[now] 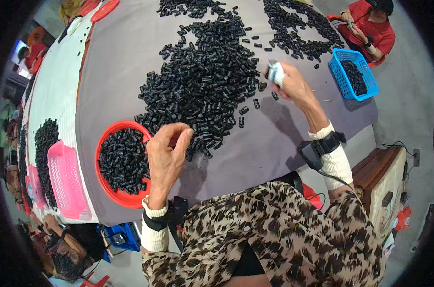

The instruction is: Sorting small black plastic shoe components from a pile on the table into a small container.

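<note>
A big heap of small black ribbed cylindrical pieces (202,79) spreads over the grey-covered table. My left hand (166,153) hangs over the heap's near edge, beside a round red tray (112,195) filled with the same pieces. Its fingers are curled, thumb close to the forefinger; whatever they may pinch is hidden. To the right of the heap, my right hand (297,88) is raised above the table with its fingers closed. A white wrapping with dark stripes (275,74) shows at its fingertips, blurred, and I cannot make out what is gripped there.
A blue basket (338,79) with black pieces stands at the table's right edge, near a person in red (377,31). More black pieces (298,31) lie at the far right. Left, a pink basket (68,184) sits on a white-covered table (66,91). Another person's hands (52,225) show lower left.
</note>
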`<state>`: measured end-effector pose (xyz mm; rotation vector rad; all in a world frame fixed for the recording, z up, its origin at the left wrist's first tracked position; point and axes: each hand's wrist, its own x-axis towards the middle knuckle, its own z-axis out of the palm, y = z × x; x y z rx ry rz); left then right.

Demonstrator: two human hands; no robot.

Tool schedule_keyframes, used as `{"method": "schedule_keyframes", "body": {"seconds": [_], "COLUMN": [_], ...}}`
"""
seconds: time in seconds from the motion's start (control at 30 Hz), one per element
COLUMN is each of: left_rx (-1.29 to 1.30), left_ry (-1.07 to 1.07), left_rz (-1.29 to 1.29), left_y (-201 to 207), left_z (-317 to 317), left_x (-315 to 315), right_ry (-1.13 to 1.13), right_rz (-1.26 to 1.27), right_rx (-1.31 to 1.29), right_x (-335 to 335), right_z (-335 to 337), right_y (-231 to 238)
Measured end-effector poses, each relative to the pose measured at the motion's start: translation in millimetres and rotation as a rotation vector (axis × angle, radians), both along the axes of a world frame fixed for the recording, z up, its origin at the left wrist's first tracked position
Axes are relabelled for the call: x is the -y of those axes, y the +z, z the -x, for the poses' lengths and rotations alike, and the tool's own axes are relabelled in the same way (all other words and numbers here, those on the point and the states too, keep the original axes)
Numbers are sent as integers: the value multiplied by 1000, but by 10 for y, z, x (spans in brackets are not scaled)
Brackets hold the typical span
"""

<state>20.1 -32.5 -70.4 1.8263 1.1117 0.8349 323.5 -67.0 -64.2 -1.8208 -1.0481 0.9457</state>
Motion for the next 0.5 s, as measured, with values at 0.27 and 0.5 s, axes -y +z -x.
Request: {"method": "schedule_keyframes", "body": {"seconds": [0.27, 0.5], "left_rx": [-480, -612], "left_ry": [-76, -215], "left_rz": [-205, -150], "left_y": [-362, -535], "left_z": [82, -131], "left_x": [62, 437], "right_ry": [-61, 7], "right_rz": [101, -27], "right_rx": [698, 279], "right_x": [282, 242], "right_z": [-429, 551], "right_y": [-894, -968]}}
